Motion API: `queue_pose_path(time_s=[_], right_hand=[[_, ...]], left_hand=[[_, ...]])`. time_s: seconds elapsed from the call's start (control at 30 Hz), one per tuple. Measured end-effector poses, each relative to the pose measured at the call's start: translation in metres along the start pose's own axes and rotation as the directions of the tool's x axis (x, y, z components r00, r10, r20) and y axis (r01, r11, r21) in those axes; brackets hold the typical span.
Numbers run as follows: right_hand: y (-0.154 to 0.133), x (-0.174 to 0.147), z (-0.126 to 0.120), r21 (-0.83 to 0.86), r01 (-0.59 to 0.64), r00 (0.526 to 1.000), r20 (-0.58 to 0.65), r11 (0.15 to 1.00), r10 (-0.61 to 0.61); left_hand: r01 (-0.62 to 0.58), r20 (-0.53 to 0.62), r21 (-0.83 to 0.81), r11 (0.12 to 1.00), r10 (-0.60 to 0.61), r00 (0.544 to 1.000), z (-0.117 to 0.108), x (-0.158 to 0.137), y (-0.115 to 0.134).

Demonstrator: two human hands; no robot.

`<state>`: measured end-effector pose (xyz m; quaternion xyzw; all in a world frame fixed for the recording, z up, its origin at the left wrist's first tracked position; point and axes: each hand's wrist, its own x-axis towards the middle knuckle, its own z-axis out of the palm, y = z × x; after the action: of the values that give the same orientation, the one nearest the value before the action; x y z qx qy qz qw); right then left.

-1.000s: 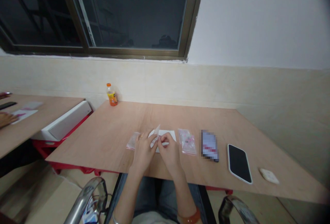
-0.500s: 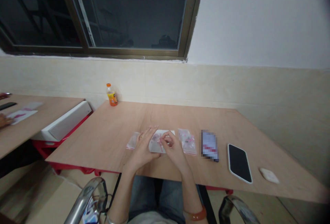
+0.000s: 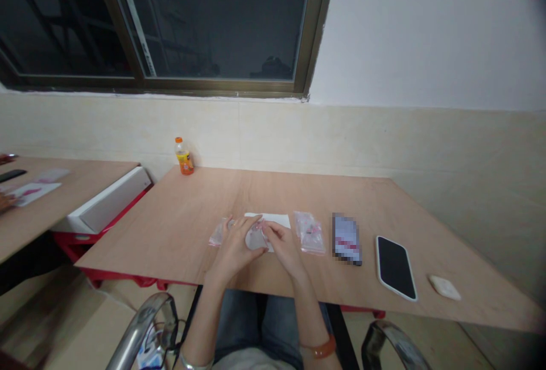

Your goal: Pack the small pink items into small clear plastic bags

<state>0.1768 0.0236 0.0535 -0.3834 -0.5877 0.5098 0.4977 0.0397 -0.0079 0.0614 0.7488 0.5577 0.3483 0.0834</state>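
Looks mid-job at the white sheet point(image 3: 278, 218): left hand point(image 3: 236, 246) spread wide, right hand point(image 3: 285, 246) pinched narrow, contents unclear; clear bag point(image 3: 314, 246) alongside has pink pieces point(image 3: 316, 228) left.

In the head view I see the left hand point(image 3: 236, 246) spread over the left of the white sheet point(image 3: 278, 219), the right hand point(image 3: 286, 246) bunched above its middle. Right of the sheet I make out a clear bag point(image 3: 310, 235).
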Motion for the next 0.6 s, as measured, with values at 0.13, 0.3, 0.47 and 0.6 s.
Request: queue_pose_path(time_s=[0.13,0.3,0.47,0.6], right_hand=[[0.009,0.003,0.008,-0.012,0.062,0.995,-0.080,0.998,-0.063],[0.016,0.002,0.012,-0.126,0.129,0.967,-0.204,0.984,-0.153],[0.023,0.003,0.014,-0.210,0.179,0.947,-0.227,0.961,-0.226],[0.027,0.005,0.015,-0.212,0.165,0.955,-0.211,0.963,-0.210]], left_hand=[[0.012,0.004,0.009,1.000,-0.012,1.000,0.000,0.001,-0.002],[0.017,-0.008,0.014,1.000,-0.016,1.000,0.003,0.000,-0.006],[0.048,-0.003,0.017,0.999,-0.048,0.999,0.008,-0.002,-0.007],[0.047,0.002,0.033,0.998,-0.048,0.999,0.004,-0.001,-0.006]])
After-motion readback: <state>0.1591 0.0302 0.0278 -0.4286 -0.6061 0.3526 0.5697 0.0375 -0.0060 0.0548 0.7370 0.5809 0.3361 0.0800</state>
